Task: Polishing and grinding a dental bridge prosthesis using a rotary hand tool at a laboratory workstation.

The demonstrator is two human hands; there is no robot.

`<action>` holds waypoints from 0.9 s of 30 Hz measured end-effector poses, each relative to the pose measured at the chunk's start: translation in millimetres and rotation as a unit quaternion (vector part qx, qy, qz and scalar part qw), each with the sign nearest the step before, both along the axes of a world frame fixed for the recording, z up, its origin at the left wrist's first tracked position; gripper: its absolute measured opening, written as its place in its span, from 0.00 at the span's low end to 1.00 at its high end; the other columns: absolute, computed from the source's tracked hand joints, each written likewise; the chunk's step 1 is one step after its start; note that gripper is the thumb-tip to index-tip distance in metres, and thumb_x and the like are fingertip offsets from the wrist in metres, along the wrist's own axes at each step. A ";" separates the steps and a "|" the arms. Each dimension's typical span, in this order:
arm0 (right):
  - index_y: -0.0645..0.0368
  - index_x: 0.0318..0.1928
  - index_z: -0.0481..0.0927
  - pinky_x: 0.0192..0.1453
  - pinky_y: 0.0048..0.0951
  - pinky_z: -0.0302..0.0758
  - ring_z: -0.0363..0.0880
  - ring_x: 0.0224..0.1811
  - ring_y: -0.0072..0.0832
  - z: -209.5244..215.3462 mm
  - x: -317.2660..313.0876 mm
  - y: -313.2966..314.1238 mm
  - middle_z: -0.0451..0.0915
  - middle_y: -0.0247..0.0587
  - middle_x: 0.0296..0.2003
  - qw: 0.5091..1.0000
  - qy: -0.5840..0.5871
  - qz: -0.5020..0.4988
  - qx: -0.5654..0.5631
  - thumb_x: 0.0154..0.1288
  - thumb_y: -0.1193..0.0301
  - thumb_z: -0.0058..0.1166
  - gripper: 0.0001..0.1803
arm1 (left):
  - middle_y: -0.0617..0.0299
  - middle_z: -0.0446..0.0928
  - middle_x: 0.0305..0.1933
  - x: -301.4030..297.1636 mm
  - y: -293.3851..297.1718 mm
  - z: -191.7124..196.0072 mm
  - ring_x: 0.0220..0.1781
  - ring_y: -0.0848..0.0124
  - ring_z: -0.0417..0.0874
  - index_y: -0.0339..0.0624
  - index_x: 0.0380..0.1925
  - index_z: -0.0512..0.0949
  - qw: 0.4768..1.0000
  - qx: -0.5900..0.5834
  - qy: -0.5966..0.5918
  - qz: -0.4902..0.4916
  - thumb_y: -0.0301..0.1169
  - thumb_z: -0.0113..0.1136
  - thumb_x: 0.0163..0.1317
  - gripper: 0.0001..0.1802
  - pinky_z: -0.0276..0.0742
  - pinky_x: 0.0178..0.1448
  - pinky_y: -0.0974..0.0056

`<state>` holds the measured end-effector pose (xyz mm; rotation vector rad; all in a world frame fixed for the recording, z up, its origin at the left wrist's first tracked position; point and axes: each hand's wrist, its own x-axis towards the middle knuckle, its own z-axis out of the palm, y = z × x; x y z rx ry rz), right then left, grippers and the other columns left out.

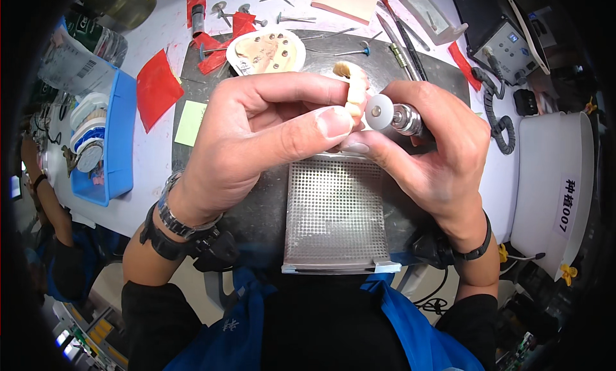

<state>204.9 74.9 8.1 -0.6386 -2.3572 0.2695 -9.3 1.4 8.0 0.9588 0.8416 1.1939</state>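
Two hands working close over the metal grid (333, 210) here. The left hand (256, 140) is pinched shut around a row of false teeth (353, 89), and the right hand (430, 153) is wrapped around a small grinder (404, 119) whose white wheel (380, 112) sits right against the teeth. I'd say go light on pressure, brace the fingers together, and keep the wheel moving.

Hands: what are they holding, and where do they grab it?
The left hand pinches a small row of false teeth by its lower end, between thumb and fingers. The right hand grips a rotary handpiece around its body, behind the wheel.
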 end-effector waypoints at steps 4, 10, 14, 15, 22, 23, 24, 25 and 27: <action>0.67 0.37 0.81 0.28 0.26 0.72 0.79 0.25 0.30 0.7 -1.3 -1.3 0.81 0.42 0.28 1.000 -0.011 -0.006 -0.015 0.44 0.67 0.76 0.22 | 0.50 0.82 0.48 -1.5 -1.1 -1.4 0.50 0.69 0.82 0.24 0.51 0.77 1.000 0.003 0.001 -0.003 0.27 0.59 0.63 0.19 0.74 0.62 0.64; 0.66 0.38 0.81 0.28 0.26 0.72 0.79 0.25 0.30 3.7 0.3 -2.3 0.81 0.41 0.27 1.000 -0.013 -0.007 -0.021 0.45 0.68 0.76 0.22 | 0.49 0.82 0.48 -0.6 -0.5 -2.6 0.51 0.69 0.82 0.24 0.51 0.77 1.000 0.016 0.002 -0.001 0.28 0.59 0.64 0.19 0.74 0.62 0.64; 0.66 0.37 0.81 0.27 0.26 0.71 0.78 0.24 0.29 2.7 1.8 -1.9 0.80 0.41 0.27 0.999 -0.027 -0.008 -0.029 0.46 0.69 0.75 0.20 | 0.50 0.82 0.47 0.5 -0.5 -1.6 0.50 0.69 0.82 0.24 0.49 0.78 1.000 0.021 0.012 -0.001 0.29 0.59 0.63 0.19 0.74 0.61 0.65; 0.66 0.37 0.81 0.27 0.25 0.71 0.78 0.24 0.29 1.8 2.7 -1.4 0.80 0.40 0.26 0.999 -0.038 -0.004 -0.027 0.46 0.69 0.74 0.20 | 0.51 0.82 0.46 1.1 -0.7 -0.8 0.50 0.70 0.82 0.24 0.49 0.78 1.000 0.018 0.010 0.003 0.29 0.59 0.63 0.18 0.74 0.61 0.65; 0.66 0.37 0.81 0.27 0.25 0.71 0.78 0.23 0.28 3.9 -0.3 -3.0 0.80 0.40 0.25 0.999 -0.019 -0.008 -0.036 0.47 0.70 0.73 0.18 | 0.52 0.82 0.46 -0.4 0.0 -2.5 0.50 0.70 0.81 0.24 0.48 0.78 0.999 0.030 0.022 -0.005 0.29 0.59 0.63 0.18 0.74 0.60 0.65; 0.66 0.37 0.81 0.27 0.25 0.71 0.78 0.23 0.28 4.2 -0.4 -2.9 0.80 0.40 0.25 0.999 -0.022 -0.010 -0.035 0.47 0.70 0.73 0.18 | 0.52 0.81 0.46 1.0 -0.3 -2.8 0.50 0.70 0.81 0.24 0.47 0.78 0.999 0.034 0.022 0.002 0.30 0.59 0.63 0.18 0.74 0.60 0.65; 0.65 0.37 0.81 0.27 0.25 0.71 0.78 0.23 0.28 4.4 -0.6 -3.0 0.80 0.40 0.25 0.999 -0.025 -0.012 -0.034 0.47 0.70 0.73 0.18 | 0.52 0.81 0.46 1.6 -0.7 -2.8 0.50 0.70 0.81 0.24 0.47 0.78 0.999 0.037 0.022 0.009 0.30 0.59 0.63 0.18 0.74 0.60 0.65; 0.65 0.37 0.81 0.27 0.25 0.71 0.78 0.23 0.28 4.5 -1.5 -3.8 0.80 0.40 0.25 0.999 -0.024 -0.012 -0.033 0.47 0.70 0.73 0.18 | 0.52 0.81 0.46 0.9 -0.6 -2.5 0.50 0.70 0.81 0.24 0.47 0.78 0.999 0.038 0.023 0.009 0.30 0.59 0.63 0.18 0.74 0.60 0.65; 0.65 0.36 0.81 0.27 0.25 0.71 0.78 0.23 0.28 5.1 -2.6 -5.6 0.80 0.40 0.25 0.999 -0.018 -0.024 -0.041 0.47 0.69 0.74 0.18 | 0.52 0.81 0.46 0.0 0.6 -2.3 0.50 0.70 0.81 0.24 0.47 0.79 0.999 0.042 0.023 -0.004 0.30 0.59 0.63 0.18 0.74 0.61 0.65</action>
